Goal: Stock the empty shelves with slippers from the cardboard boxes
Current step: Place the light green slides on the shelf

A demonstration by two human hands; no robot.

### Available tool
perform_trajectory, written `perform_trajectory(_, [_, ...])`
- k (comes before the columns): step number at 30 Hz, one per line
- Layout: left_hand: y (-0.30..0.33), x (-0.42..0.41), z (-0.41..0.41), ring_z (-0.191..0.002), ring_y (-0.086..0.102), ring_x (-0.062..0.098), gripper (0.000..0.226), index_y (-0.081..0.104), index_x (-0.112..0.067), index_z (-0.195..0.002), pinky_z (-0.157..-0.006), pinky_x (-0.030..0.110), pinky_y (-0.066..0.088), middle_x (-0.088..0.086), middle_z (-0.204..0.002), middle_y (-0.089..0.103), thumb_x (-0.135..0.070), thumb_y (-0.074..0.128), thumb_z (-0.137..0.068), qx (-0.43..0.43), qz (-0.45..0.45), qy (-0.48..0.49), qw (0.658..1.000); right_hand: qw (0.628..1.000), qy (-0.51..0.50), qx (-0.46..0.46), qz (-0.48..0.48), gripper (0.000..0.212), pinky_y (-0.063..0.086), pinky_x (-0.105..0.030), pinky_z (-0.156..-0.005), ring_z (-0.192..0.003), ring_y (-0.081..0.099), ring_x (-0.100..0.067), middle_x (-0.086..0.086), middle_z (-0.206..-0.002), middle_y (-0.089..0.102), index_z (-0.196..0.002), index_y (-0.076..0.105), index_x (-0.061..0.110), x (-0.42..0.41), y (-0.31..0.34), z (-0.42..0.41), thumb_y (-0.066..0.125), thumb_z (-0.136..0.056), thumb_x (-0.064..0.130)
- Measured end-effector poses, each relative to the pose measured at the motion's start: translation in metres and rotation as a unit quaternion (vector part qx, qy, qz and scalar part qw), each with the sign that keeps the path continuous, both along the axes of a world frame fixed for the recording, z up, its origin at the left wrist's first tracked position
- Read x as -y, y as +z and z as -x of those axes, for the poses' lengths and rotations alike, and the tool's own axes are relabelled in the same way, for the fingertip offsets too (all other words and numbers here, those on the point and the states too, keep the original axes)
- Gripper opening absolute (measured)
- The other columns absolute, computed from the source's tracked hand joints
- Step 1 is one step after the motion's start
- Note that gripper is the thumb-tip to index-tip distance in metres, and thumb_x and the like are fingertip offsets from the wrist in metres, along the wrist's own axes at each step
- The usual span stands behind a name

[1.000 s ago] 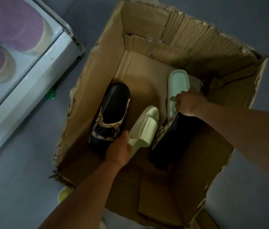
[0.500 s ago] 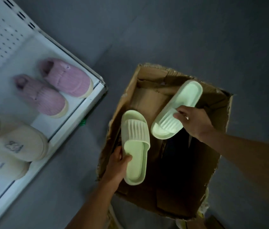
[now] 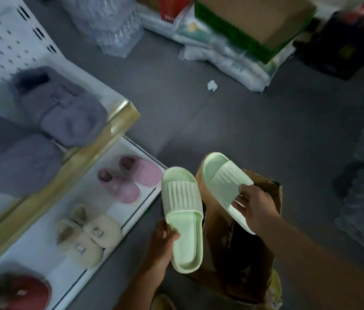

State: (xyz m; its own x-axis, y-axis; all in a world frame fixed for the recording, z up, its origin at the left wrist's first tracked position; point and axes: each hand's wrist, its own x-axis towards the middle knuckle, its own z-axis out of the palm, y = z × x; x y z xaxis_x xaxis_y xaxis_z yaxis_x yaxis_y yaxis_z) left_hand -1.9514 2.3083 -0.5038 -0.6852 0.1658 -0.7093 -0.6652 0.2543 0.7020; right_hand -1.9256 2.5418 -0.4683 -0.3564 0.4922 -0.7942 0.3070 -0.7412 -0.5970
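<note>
Head camera, looking down over a dim shop floor (image 3: 232, 121): I take the cardboard box (image 3: 239, 260) at lower centre as my landmark. Left of the box stands the white shelf unit (image 3: 49, 247), its upper shelf edged by a gold-coloured strip (image 3: 100, 144) and carrying a pair of grey fleece slippers (image 3: 42, 121). On the lower shelf, nearest the box, sits a pair of pink slippers (image 3: 129, 180); further left of the box is a cream pair (image 3: 87, 236), and beyond that a red slipper (image 3: 20, 289) at the frame's edge. Well beyond the box, at the top of the view, I see a green-and-brown carton (image 3: 250, 21) lying on white plastic-wrapped packs (image 3: 232, 61), with a wrapped bundle of clear bottles (image 3: 114, 25) to its left. A small crumpled scrap of white paper (image 3: 212, 85) lies on the floor between those goods and the box. Above the box's left edge, my left hand (image 3: 163, 245) grips a pale green slide slipper (image 3: 183, 218) by its heel end, thumb curled over the footbed, strap pointing away from me. Above the box's open top, my right hand (image 3: 254, 209) pinches the second pale green slide (image 3: 225, 186) at its ribbed strap and side, toe tilted away and up. Both slides are clear of the box and not yet on a shelf. Inside the box, dark shapes show, too dim to identify.
</note>
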Motion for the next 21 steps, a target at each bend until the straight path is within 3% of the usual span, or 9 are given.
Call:
perform_trajectory(3, [0.066, 0.015, 0.012, -0.093, 0.065, 0.033, 0.056, 0.057, -0.005, -0.111, -0.076, 0.041, 0.052, 0.019, -0.102, 0.067, -0.012, 0.060, -0.056, -0.020, -0.046, -0.002, 0.999, 0.999, 0.001, -0.045, -0.010, 0.014, 0.054, -0.034, -0.071, -0.087, 0.066, -0.026, -0.012, -0.098, 0.065, -0.100, 0.059, 0.007, 0.015, 0.066, 0.008, 0.059, -0.088, -0.002])
perform_trajectory(5, [0.107, 0.028, 0.017, -0.090, 0.064, 0.030, 0.057, 0.057, -0.004, -0.109, -0.081, 0.044, 0.050, 0.016, -0.099, 0.066, -0.010, 0.065, -0.053, -0.028, -0.093, 0.007, 0.995, 0.998, 0.009, -0.064, -0.026, 0.012, 0.055, -0.036, -0.073, -0.089, 0.066, -0.027, -0.013, -0.099, 0.064, -0.097, 0.058, 0.006, 0.026, 0.110, 0.009, 0.059, -0.089, -0.003])
perform_trajectory(7, [0.145, 0.041, 0.019, -0.095, 0.065, 0.030, 0.044, 0.056, -0.007, -0.111, -0.090, 0.051, 0.050, 0.014, -0.101, 0.067, -0.005, 0.067, -0.068, -0.028, -0.119, -0.014, 0.992, 0.996, 0.008, -0.082, -0.035, 0.007, 0.055, -0.034, -0.072, -0.084, 0.065, -0.026, -0.012, -0.093, 0.063, -0.091, 0.058, 0.004, 0.039, 0.154, 0.008, 0.058, -0.090, -0.003])
perform_trajectory(10, [0.192, 0.061, 0.020, -0.101, 0.065, 0.031, 0.040, 0.056, -0.013, -0.113, -0.094, 0.055, 0.049, 0.012, -0.104, 0.067, -0.008, 0.065, -0.075, -0.044, -0.133, -0.023, 0.990, 0.992, 0.005, -0.120, -0.043, 0.018, 0.057, -0.031, -0.067, -0.073, 0.062, -0.022, -0.008, -0.076, 0.058, -0.074, 0.054, 0.005, 0.063, 0.217, 0.005, 0.059, -0.090, -0.002])
perform_trajectory(13, [0.237, 0.071, 0.021, -0.108, 0.064, 0.031, 0.049, 0.056, -0.020, -0.114, -0.101, 0.055, 0.046, 0.008, -0.107, 0.069, -0.018, 0.066, -0.067, -0.078, -0.142, -0.033, 0.986, 0.984, 0.004, -0.177, -0.033, 0.026, 0.057, -0.026, -0.060, -0.063, 0.055, -0.018, -0.005, -0.062, 0.051, -0.068, 0.050, 0.007, 0.089, 0.274, 0.002, 0.060, -0.090, -0.001])
perform_trajectory(16, [0.276, 0.072, 0.021, -0.112, 0.063, 0.027, 0.043, 0.054, -0.032, -0.117, -0.102, 0.051, 0.047, 0.001, -0.114, 0.071, -0.016, 0.069, -0.080, -0.111, -0.168, -0.026, 0.979, 0.972, -0.005, -0.236, -0.010, 0.030, 0.054, -0.022, -0.053, -0.057, 0.050, -0.015, -0.005, -0.058, 0.045, -0.066, 0.045, 0.008, 0.112, 0.322, -0.001, 0.057, -0.092, -0.002])
perform_trajectory(19, [0.311, 0.070, 0.016, -0.111, 0.064, 0.019, 0.036, 0.049, -0.029, -0.127, -0.094, 0.039, 0.051, -0.002, -0.123, 0.067, -0.013, 0.059, -0.096, -0.130, -0.189, -0.024, 0.973, 0.963, -0.009, -0.271, 0.013, 0.032, 0.052, -0.021, -0.050, -0.050, 0.040, -0.011, -0.003, -0.060, 0.033, -0.067, 0.040, 0.012, 0.136, 0.359, 0.000, 0.055, -0.095, 0.004])
perform_trajectory(21, [0.330, 0.070, 0.012, -0.114, 0.063, 0.020, 0.042, 0.046, -0.026, -0.133, -0.096, 0.041, 0.051, 0.002, -0.130, 0.064, -0.026, 0.062, -0.095, -0.153, -0.208, -0.001, 0.966, 0.956, -0.012, -0.290, 0.039, 0.033, 0.054, -0.024, -0.054, -0.045, 0.032, -0.010, 0.000, -0.056, 0.029, -0.068, 0.038, 0.014, 0.150, 0.377, 0.000, 0.053, -0.098, 0.012])
